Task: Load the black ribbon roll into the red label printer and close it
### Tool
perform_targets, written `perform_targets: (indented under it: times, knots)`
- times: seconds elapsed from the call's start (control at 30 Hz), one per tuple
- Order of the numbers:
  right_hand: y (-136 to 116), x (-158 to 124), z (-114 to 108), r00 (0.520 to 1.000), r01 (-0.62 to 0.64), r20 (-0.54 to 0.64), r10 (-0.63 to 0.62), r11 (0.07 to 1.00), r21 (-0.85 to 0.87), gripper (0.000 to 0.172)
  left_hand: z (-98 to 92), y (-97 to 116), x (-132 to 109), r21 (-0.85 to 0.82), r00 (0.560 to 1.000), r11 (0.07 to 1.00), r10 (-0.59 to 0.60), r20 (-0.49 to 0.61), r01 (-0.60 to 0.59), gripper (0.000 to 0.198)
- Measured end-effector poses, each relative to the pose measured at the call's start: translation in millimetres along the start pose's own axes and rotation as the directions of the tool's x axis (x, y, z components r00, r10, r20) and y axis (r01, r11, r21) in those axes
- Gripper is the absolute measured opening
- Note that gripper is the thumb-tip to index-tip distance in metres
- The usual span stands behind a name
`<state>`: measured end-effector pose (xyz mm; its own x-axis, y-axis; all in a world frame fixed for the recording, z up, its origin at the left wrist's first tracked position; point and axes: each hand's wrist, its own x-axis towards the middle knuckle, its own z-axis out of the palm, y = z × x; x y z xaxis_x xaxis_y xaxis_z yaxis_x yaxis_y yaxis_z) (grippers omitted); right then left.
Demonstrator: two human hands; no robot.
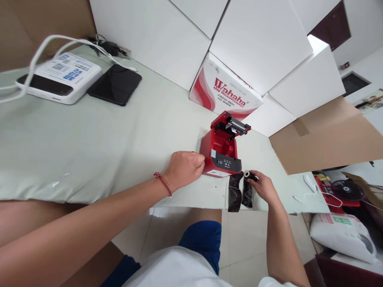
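Observation:
A red label printer (pixel 220 149) stands on the pale table cover, its lid (pixel 231 124) raised and its red inner bay exposed. My left hand (pixel 185 169) is closed in a fist against the printer's left side; the inside of the fist is hidden. To the right of the printer, my right hand (pixel 265 186) grips a small black roll (pixel 251 176) with a pale ring at its end. Two crinkled strips of shiny black material lie below, a longer strip (pixel 235 193) near the printer's front and a shorter strip (pixel 247 194) under the roll.
Behind the printer is a Wahaha water carton (pixel 226 87) among stacked white boxes (pixel 263 44). A white power bank (pixel 64 77) with cables and a black phone (pixel 116 84) lie at the left. A cardboard flap (pixel 326 135) stands at the right, near a white cable (pixel 317 194).

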<state>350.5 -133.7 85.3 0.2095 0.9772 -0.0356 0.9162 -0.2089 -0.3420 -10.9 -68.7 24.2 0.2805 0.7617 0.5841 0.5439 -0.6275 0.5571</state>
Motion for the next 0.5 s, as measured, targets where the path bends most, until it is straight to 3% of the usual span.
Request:
perform_targets:
  times: [0.1, 0.17, 0.3, 0.4, 0.5]
  knots:
    - [-13, -12, -32, 0.994, -0.015, 0.104, 0.014, 1.000, 0.003, 0.045, -2.4, 2, 2, -0.098, 0.994, 0.994, -0.066, -0.082, 0.058, 0.051]
    - [-28, -25, -67, 0.976, -0.031, 0.214, 0.034, 0.999, -0.019, 0.049, -3.4, 3, 3, -0.133, 0.989, 0.989, -0.077, -0.124, 0.061, 0.049]
    - [-65, -42, -127, 0.949, 0.025, 0.315, -0.012, 0.999, -0.036, 0.058, -0.8, 1, 3, -0.100, 0.987, 0.993, -0.071, -0.142, 0.057, 0.043]
    - [-94, -37, -140, 0.942, 0.116, 0.316, -0.115, 0.993, 0.016, 0.060, 2.6, -1, 3, -0.040, 0.995, 0.998, -0.059, -0.078, 0.056, 0.050]
    - [-122, -18, -125, 0.906, 0.221, 0.343, -0.246, 0.969, 0.110, 0.055, 4.0, -3, 2, 0.018, 0.999, 1.000, -0.012, -0.044, 0.013, 0.056]
